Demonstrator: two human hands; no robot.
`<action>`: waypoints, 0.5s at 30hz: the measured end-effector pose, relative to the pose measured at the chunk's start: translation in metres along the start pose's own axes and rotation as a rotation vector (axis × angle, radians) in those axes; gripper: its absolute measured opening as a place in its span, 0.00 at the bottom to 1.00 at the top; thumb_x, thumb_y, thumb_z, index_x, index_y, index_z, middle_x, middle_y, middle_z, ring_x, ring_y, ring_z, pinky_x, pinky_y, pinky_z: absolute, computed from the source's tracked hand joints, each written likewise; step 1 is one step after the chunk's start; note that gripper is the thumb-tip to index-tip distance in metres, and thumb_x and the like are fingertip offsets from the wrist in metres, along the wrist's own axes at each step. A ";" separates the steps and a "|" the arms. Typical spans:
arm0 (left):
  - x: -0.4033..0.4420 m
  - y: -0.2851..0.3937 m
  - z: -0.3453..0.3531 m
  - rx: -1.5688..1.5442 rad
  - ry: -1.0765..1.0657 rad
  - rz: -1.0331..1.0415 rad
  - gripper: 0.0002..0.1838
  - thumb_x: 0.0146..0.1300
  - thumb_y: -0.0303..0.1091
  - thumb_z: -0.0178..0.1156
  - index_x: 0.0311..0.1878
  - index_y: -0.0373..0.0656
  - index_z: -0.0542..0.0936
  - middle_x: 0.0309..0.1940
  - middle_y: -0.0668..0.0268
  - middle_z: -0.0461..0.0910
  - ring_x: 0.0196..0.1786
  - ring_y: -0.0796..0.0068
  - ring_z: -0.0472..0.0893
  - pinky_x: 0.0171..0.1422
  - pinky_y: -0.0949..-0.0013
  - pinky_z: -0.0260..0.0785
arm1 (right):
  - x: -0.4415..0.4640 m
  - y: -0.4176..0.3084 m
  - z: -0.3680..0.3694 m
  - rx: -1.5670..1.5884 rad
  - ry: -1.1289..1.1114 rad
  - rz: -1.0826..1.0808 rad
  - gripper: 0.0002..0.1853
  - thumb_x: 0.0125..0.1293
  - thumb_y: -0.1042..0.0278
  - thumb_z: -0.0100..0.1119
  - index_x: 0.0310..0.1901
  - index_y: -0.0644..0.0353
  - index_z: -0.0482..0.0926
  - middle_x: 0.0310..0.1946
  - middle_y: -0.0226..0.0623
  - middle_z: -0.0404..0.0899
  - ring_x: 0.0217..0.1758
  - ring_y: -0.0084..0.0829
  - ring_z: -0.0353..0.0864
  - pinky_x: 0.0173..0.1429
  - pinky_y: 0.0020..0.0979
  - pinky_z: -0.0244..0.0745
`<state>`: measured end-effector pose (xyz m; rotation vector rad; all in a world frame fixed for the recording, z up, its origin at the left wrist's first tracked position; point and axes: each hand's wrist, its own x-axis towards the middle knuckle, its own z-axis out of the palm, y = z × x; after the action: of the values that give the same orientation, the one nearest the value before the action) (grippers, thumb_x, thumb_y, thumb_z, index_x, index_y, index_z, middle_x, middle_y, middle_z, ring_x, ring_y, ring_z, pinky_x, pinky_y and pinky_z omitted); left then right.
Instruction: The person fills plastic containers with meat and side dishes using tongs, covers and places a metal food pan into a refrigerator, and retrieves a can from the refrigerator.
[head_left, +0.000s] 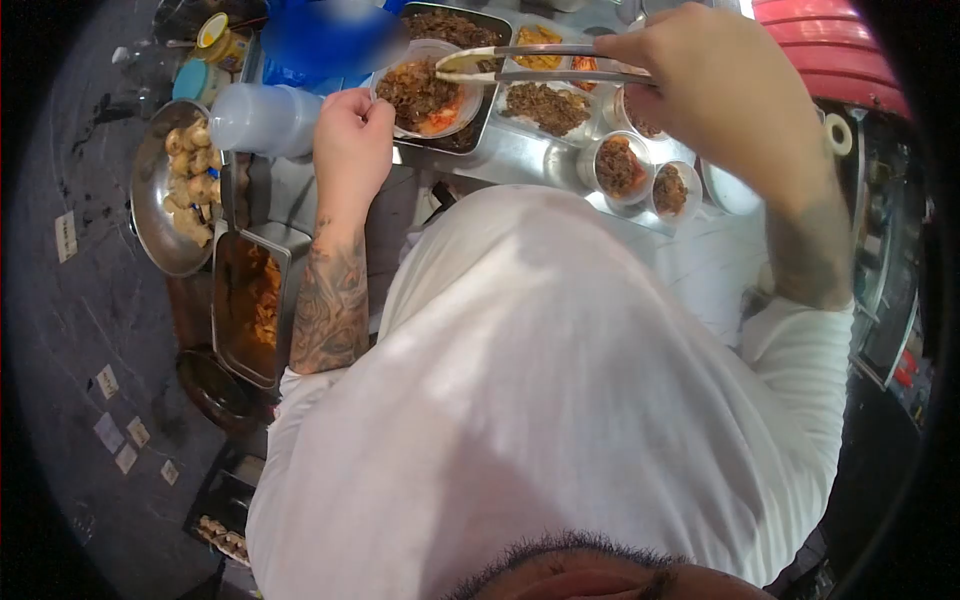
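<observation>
My left hand (352, 140) is closed on the rim of a clear plastic cup (467, 112) filled with dark shredded meat and something orange-red. Metal tongs (570, 50) are gripped in my right hand (665, 62), their pale tips in the mouth of that cup, touching the meat. Under and behind the cup is a metal tray (495, 20) of dark meat. Below my right forearm stand filled cups, among them a larger cup (620, 167) and a smaller cup (670, 190), both with dark meat.
Stacked plastic cups (262, 120) lie left of my left hand. A metal bowl (150, 215) holds pale round food. Below it stands a deep metal pan (285, 350) with orange food. A clear container of chopped meat (547, 107) sits on the counter; a white lid (730, 188) lies at right.
</observation>
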<state>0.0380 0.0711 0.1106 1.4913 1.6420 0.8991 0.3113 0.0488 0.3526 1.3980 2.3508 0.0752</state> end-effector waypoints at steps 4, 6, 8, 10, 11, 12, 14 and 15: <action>0.003 -0.010 -0.006 0.040 0.028 -0.004 0.14 0.60 0.34 0.60 0.27 0.31 0.77 0.45 0.45 0.82 0.51 0.47 0.80 0.58 0.57 0.71 | -0.007 0.001 -0.003 0.077 0.112 0.094 0.16 0.55 0.64 0.66 0.47 0.55 0.87 0.25 0.41 0.84 0.27 0.43 0.85 0.36 0.39 0.80; 0.000 -0.011 -0.014 0.062 0.048 0.019 0.13 0.61 0.34 0.60 0.28 0.31 0.78 0.41 0.49 0.83 0.45 0.54 0.83 0.52 0.60 0.74 | -0.002 0.015 -0.002 0.212 0.047 0.150 0.18 0.54 0.64 0.66 0.48 0.55 0.88 0.25 0.42 0.85 0.28 0.42 0.85 0.37 0.39 0.81; -0.003 -0.002 -0.025 -0.064 0.036 -0.089 0.12 0.63 0.33 0.60 0.31 0.31 0.79 0.36 0.55 0.84 0.38 0.63 0.85 0.46 0.65 0.76 | -0.002 0.016 -0.002 0.287 0.055 0.155 0.17 0.54 0.65 0.66 0.47 0.56 0.89 0.25 0.43 0.85 0.29 0.41 0.85 0.39 0.39 0.81; -0.007 0.001 -0.031 -0.205 0.007 -0.206 0.12 0.65 0.32 0.60 0.32 0.30 0.79 0.33 0.59 0.84 0.34 0.69 0.85 0.41 0.68 0.78 | 0.000 0.021 0.002 0.264 0.108 0.127 0.15 0.54 0.65 0.66 0.44 0.58 0.89 0.25 0.44 0.85 0.29 0.42 0.86 0.39 0.40 0.81; -0.006 -0.003 -0.040 -0.199 0.020 -0.198 0.11 0.66 0.31 0.59 0.33 0.30 0.80 0.32 0.61 0.84 0.32 0.74 0.84 0.39 0.71 0.78 | 0.004 0.024 0.006 0.271 0.084 0.126 0.15 0.54 0.65 0.66 0.43 0.59 0.89 0.25 0.44 0.85 0.29 0.42 0.86 0.39 0.40 0.81; -0.006 -0.008 -0.047 -0.192 0.034 -0.191 0.11 0.67 0.31 0.58 0.34 0.30 0.80 0.30 0.64 0.84 0.30 0.78 0.83 0.36 0.74 0.79 | 0.008 0.027 0.011 0.277 0.059 0.126 0.15 0.54 0.64 0.66 0.42 0.60 0.89 0.25 0.45 0.85 0.29 0.43 0.86 0.39 0.40 0.81; -0.010 -0.015 -0.058 -0.276 0.055 -0.216 0.11 0.67 0.30 0.58 0.33 0.30 0.79 0.34 0.63 0.84 0.32 0.77 0.84 0.38 0.74 0.80 | 0.021 0.018 0.028 0.132 -0.009 0.147 0.13 0.55 0.63 0.65 0.37 0.61 0.88 0.27 0.46 0.86 0.31 0.45 0.87 0.39 0.40 0.83; -0.012 -0.018 -0.063 -0.359 0.076 -0.240 0.11 0.67 0.29 0.58 0.32 0.30 0.79 0.37 0.61 0.85 0.33 0.76 0.84 0.39 0.73 0.81 | 0.032 0.014 0.035 0.095 -0.088 0.175 0.12 0.55 0.62 0.65 0.35 0.61 0.88 0.28 0.46 0.86 0.32 0.46 0.87 0.40 0.41 0.83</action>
<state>-0.0246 0.0559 0.1264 1.0056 1.5732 1.0584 0.3228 0.0773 0.3140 1.6164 2.1824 -0.0486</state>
